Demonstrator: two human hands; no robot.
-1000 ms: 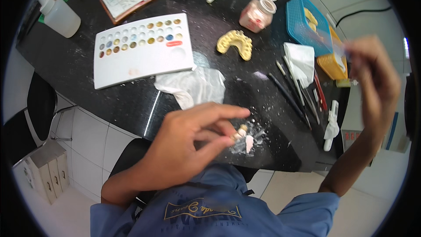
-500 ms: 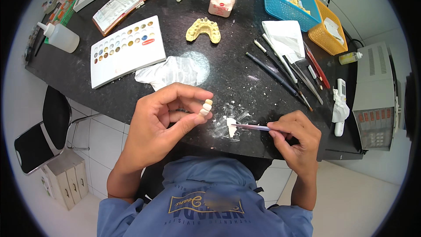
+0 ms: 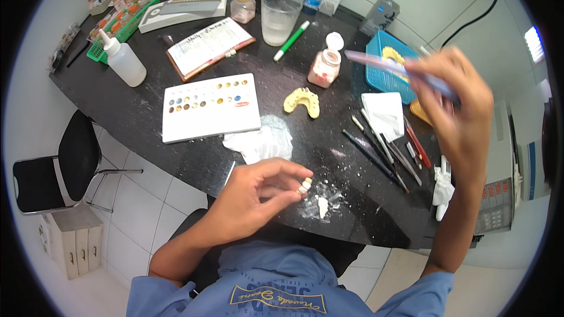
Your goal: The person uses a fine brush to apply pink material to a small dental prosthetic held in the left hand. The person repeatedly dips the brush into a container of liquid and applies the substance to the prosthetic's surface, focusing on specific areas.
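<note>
At the bench's (image 3: pixel 147 141) near edge the left hand (image 3: pixel 252 196) pinches a small tooth piece (image 3: pixel 305 186) between fingertips, while the right hand (image 3: pixel 461 111) — closed around a thin brush (image 3: pixel 388 66) — hangs raised over the blue basket (image 3: pixel 376 76), seemingly mid-coat — the tip must come down steadily.

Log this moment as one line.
left hand: pinches small tooth piece | right hand: raised, holds slim tool | black counter: yellow dental cast

Thin lilac-handled tool (image 3: pixel 392 67) in raised right hand (image 3: pixel 458 114): motion-blurred, tip unreadable. Small whitish tooth-shaped piece (image 3: pixel 305 186) pinched by left hand (image 3: pixel 258 191): too small for detail. Blue plastic basket (image 3: pixel 376 69) partly hidden behind right hand.
</note>
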